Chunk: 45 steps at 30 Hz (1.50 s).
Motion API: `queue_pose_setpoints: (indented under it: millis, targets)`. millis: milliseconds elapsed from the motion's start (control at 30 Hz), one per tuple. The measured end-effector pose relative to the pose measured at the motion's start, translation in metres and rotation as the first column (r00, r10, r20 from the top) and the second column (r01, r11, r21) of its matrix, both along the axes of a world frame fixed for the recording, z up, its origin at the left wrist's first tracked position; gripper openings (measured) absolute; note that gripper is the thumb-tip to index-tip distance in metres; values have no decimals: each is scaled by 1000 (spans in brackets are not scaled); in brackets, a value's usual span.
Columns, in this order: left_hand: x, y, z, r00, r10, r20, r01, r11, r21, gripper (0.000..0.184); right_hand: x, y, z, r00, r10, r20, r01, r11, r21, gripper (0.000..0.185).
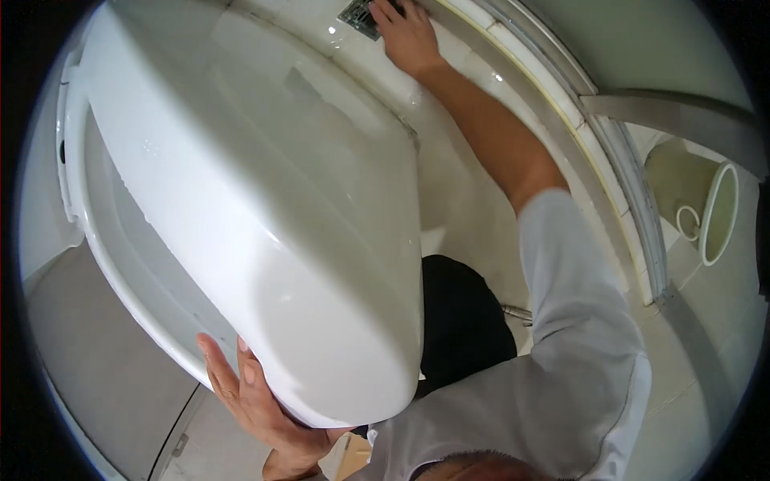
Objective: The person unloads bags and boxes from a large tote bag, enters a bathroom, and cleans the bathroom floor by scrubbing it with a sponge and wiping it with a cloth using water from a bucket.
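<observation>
A large white basin [321, 321] fills the left and middle of the view. My left hand [265, 409] rests against its near rim at the lower left, fingers stretched out and apart. My right arm reaches past the basin to the floor, where my right hand [409, 36] is at a metal floor drain grate [359, 18]. Its fingers are bent down over the drain's right part, around something dark that I cannot make out. The fingertips are partly hidden at the top edge.
A sliding door track [634, 216] curves along the right. Beyond it a pale bucket [682, 184] lies on its side. A metal fitting [517, 312] shows beside my dark-clothed leg [461, 321]. Grey panels [104, 345] stand at the lower left.
</observation>
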<state>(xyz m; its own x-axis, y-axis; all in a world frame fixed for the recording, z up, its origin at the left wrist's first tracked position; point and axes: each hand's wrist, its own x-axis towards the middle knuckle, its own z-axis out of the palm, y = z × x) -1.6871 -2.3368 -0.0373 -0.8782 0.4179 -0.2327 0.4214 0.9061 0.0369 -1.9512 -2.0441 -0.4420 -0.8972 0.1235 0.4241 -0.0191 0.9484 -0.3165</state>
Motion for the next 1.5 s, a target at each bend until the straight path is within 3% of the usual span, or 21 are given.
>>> queue_pose_setpoints:
  millis: [67,167,300,400,433,500,533,600,667,800,833,867,933,967,1033,1133,1233,1300,1333,1400,1500]
  targets:
    - [1,3,0,998,28,-56,-26,999,24,116,-19,-13,13,995,12,97,-7,999,-50,41]
    - [-2,3,-1,997,-6,-78,7,1000,16,114,-19,-20,-15,997,19,-77,-30,988,-150,40]
    - [-8,19,8,997,-17,-78,18,1000,13,116,159,-16,2,987,160,-28,-163,972,-169,50]
    - [-8,16,5,996,-42,-84,47,998,50,116,329,-1,49,925,27,378,63,973,-223,63]
    - [-8,16,5,997,-28,-77,31,999,38,114,382,8,46,920,19,391,69,975,-210,68]
    - [-8,15,4,998,-26,-51,27,999,25,114,463,18,57,773,-132,621,209,976,-53,75]
    - [-8,15,3,998,-14,-58,16,999,35,114,479,23,48,764,-139,630,218,975,-49,75]
    - [-6,15,-2,998,-13,-59,16,999,49,115,492,31,34,695,-541,474,583,809,70,75]
    - [-5,17,-7,990,15,-142,1,994,110,115,444,24,15,648,-714,264,728,683,61,73]
    - [-4,18,-14,965,-21,-260,57,990,131,109,302,10,3,808,-521,274,584,769,-259,79]
    - [-5,22,-13,963,-47,-264,89,985,149,104,264,0,-2,849,-499,175,529,806,-265,78]
    - [-4,25,-14,963,-48,-267,91,985,150,104,229,-7,8,881,-462,98,471,838,-277,63]
    - [-5,30,-14,963,-31,-266,103,960,260,100,182,-21,12,943,-324,80,333,923,-195,64]
    - [-7,30,-12,952,-97,-289,169,958,233,98,185,-23,12,945,-318,72,326,924,-201,64]
    - [-9,30,-3,941,-172,-293,218,967,134,96,202,-29,5,998,-43,55,49,992,-114,55]
    - [-11,26,-8,928,-208,-309,251,962,104,94,318,-46,22,977,84,195,-63,992,-111,54]
    - [-22,9,-21,870,-238,-432,323,937,135,88,445,-50,24,932,101,348,-63,991,-117,49]
    - [-25,-4,-48,756,-233,-612,329,943,48,84,496,-40,13,930,65,361,-72,997,5,49]
    - [-28,-11,-58,682,-237,-692,320,947,-9,82,519,-25,-35,924,62,378,-49,998,-44,47]
    - [-21,11,-59,730,-79,-679,332,910,250,71,486,-48,33,973,90,211,-105,993,58,46]
    - [-1,12,-37,750,41,-661,383,787,483,47,476,-51,37,977,79,197,-97,992,86,46]
